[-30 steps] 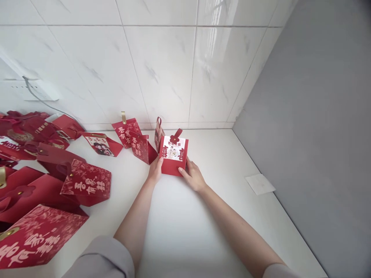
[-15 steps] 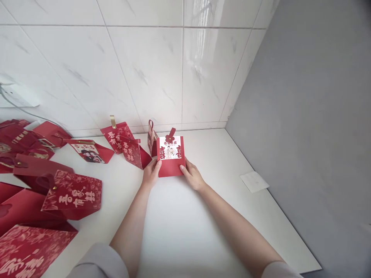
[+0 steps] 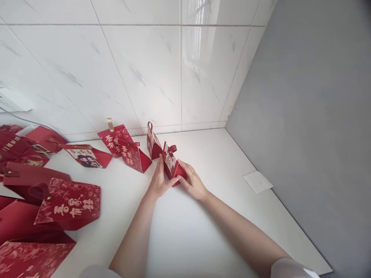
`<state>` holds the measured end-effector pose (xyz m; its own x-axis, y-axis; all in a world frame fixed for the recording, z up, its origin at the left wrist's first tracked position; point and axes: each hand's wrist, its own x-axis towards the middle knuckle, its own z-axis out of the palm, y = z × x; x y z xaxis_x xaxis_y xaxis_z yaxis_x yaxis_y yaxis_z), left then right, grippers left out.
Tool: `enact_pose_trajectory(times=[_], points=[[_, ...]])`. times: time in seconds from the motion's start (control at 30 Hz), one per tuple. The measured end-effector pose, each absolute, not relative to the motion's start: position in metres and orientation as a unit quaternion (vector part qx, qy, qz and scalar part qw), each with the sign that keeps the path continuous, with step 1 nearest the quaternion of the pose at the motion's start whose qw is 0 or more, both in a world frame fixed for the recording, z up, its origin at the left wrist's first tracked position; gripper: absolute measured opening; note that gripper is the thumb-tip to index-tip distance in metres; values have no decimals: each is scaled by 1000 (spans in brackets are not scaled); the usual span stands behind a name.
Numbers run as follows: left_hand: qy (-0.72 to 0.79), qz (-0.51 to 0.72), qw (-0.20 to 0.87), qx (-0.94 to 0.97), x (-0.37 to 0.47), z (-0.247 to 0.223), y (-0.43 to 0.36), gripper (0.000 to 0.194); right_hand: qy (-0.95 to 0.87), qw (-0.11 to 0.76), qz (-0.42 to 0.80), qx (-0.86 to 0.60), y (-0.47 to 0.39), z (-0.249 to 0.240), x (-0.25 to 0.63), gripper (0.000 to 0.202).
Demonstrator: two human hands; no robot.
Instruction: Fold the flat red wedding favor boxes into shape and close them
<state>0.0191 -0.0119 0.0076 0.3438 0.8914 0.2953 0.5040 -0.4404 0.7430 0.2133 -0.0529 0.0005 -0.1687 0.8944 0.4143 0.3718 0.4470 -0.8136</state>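
A small red gift box (image 3: pixel 173 166) with a white printed front and a red loop on top stands tilted to the side on the white table. My left hand (image 3: pixel 159 180) touches its left side and lower front edge, the thumb stretched toward the box's near corner. Around its right side is my right hand (image 3: pixel 191 179), with the thumb at the front edge and the fingers behind. Just behind and left stands another box with a loop (image 3: pixel 153 143). Farther left are a red box with pale lettering (image 3: pixel 132 156) and one with a gold loop (image 3: pixel 111 139).
More red boxes lie at the left, among them a photo-print box (image 3: pixel 87 156) and a large floral one (image 3: pixel 72 202). A white paper square (image 3: pixel 257 182) lies near the table's right edge. White tiles rise behind, and a grey surface borders the right.
The box has turned from facing me to an angled position beside the other looped box, slightly lower in view. Both hands have shifted round it, and the left thumb has reached across the front.
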Motion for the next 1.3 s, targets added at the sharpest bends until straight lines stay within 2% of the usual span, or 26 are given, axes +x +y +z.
enact_pose_trajectory(times=[0.1,0.2,0.3,0.47,0.63,0.87,1.07,1.2,1.3], points=[[433,371,329,753,17,9,-10,106,-706,462,323,-429,-54,-2,215,62],[377,407,427,714,16,11,-8,87,-703,461,370,-396,-56,-1,217,80],[336,399,502,690,18,14,-10,84,-670,483,421,-375,-57,3,220,89],[333,351,446,753,27,21,-19,102,-561,547,486,-388,-57,8,224,72],[369,339,432,750,33,21,-23,101,-554,544,491,-395,-58,12,223,64],[377,359,469,714,28,17,-24,77,-558,550,508,-358,-61,9,226,65],[406,396,509,647,27,10,-21,65,-505,562,544,-364,-51,-2,227,77],[429,446,545,565,27,8,-15,56,-502,564,543,-367,-49,7,224,65],[441,479,503,568,30,10,-13,54,-512,551,544,-372,-51,12,223,59]])
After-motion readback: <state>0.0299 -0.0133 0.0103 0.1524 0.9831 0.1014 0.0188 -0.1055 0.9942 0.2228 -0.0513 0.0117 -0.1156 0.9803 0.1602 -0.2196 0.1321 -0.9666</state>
